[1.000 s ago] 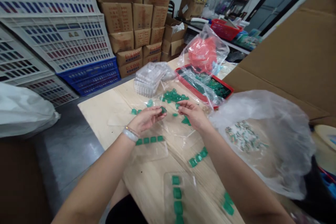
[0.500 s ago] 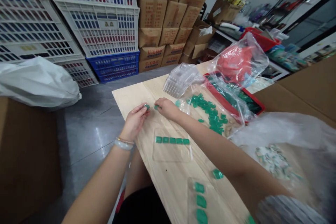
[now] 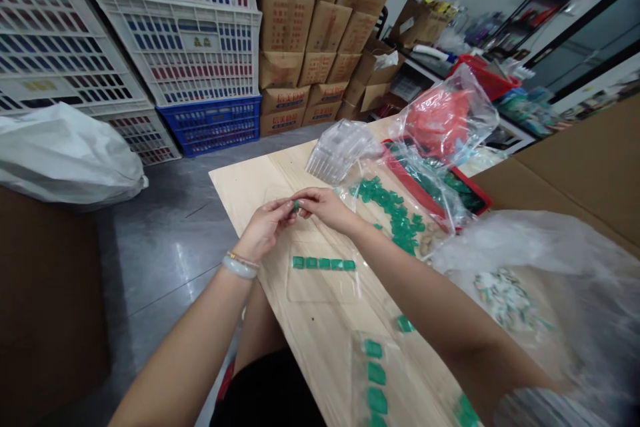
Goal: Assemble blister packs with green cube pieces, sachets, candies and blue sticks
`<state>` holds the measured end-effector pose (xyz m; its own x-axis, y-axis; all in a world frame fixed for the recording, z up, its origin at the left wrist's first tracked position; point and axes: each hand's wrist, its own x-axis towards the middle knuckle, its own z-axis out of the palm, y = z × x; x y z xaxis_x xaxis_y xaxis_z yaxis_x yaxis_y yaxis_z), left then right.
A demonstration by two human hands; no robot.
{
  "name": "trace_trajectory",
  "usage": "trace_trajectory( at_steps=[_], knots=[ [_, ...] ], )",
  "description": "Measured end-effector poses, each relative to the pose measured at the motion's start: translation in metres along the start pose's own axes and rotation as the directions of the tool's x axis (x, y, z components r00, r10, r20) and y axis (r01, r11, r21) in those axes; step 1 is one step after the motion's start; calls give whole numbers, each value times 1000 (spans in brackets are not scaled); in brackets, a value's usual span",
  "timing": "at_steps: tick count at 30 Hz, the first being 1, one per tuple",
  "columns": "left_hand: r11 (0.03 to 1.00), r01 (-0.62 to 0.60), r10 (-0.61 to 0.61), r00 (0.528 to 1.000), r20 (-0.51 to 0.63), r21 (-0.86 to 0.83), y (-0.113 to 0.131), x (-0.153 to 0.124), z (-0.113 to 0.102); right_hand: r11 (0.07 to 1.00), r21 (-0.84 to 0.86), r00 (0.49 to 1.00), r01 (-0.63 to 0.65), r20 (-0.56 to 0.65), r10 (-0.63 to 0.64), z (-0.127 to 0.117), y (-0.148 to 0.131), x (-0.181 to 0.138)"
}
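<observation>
My left hand (image 3: 269, 225) and my right hand (image 3: 324, 208) meet above the far part of the wooden table. Their fingertips pinch around a small green piece (image 3: 296, 205), mostly covered by the fingers, so I cannot tell whether it is one piece or two. Nearer to me lies a clear plastic tray (image 3: 320, 290) with a row of several green square pieces (image 3: 324, 263). Closer still, a second clear tray (image 3: 356, 373) carries a column of similar pieces (image 3: 377, 373). A loose heap of green pieces (image 3: 395, 210) lies beyond my right forearm.
Stacked clear plastic trays (image 3: 340, 150) stand at the table's far edge, beside a red bin (image 3: 417, 177) of green pieces under clear film. A large plastic bag (image 3: 550, 247) lies at right. Crates (image 3: 210, 123) and cartons (image 3: 283, 70) are stacked behind.
My hands were apart, each pinching a small green piece. They have come together at the fingertips, the left moving right. The view has shifted slightly.
</observation>
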<state>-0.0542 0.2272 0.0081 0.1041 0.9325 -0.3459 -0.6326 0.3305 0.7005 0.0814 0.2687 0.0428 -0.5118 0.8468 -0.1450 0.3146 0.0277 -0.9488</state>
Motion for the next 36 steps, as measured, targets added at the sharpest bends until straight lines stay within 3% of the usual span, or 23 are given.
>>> trace_trajectory(
  at_steps=[2, 4, 6, 8, 11, 14, 17, 20, 22, 26, 32, 36],
  knots=[
    [1000, 8, -8, 1000, -20, 10, -4, 2, 8, 955, 260, 989, -145, 50, 137, -6, -2, -5],
    [1000, 5, -4, 999, -49, 17, -7, 3, 14, 869, 446, 977, -213, 103, 187, -11, -1, -10],
    [1000, 6, -5, 999, -50, 14, -9, 3, 19, 797, 553, 970, -243, 130, 205, -13, 1, -15],
    [1000, 21, -21, 1000, 20, 1, -11, 2, 21, 761, 605, 970, -235, 97, 222, -15, 4, -18],
    [1000, -2, -2, 991, 133, 27, -14, -1, 22, 760, 615, 967, -212, 20, 254, -14, 7, -21],
    [983, -66, 56, 997, 58, 172, -17, 0, 20, 788, 585, 965, -194, -33, 262, -12, 5, -23],
    [904, -121, 153, 987, -44, 410, -18, 1, 19, 858, 479, 966, -186, -71, 249, -11, 0, -25],
    [840, -147, 187, 982, -24, 522, -14, -1, 16, 917, 358, 974, -177, -72, 216, -13, -3, -25],
    [892, -108, 106, 994, 29, 439, -10, -5, 14, 919, 355, 980, -170, -33, 194, -14, -4, -26],
    [992, 102, -112, 982, 151, 74, -1, -12, 7, 860, 470, 980, -200, 88, 180, -12, -5, -25],
    [974, 217, -203, 961, 186, -62, 3, -14, -3, 897, 417, 989, -147, 59, 134, -1, -7, -18],
    [927, 305, -237, 928, 289, -217, 0, -20, 4, 833, 533, 989, -149, 87, 121, 3, -6, -18]
  ],
)
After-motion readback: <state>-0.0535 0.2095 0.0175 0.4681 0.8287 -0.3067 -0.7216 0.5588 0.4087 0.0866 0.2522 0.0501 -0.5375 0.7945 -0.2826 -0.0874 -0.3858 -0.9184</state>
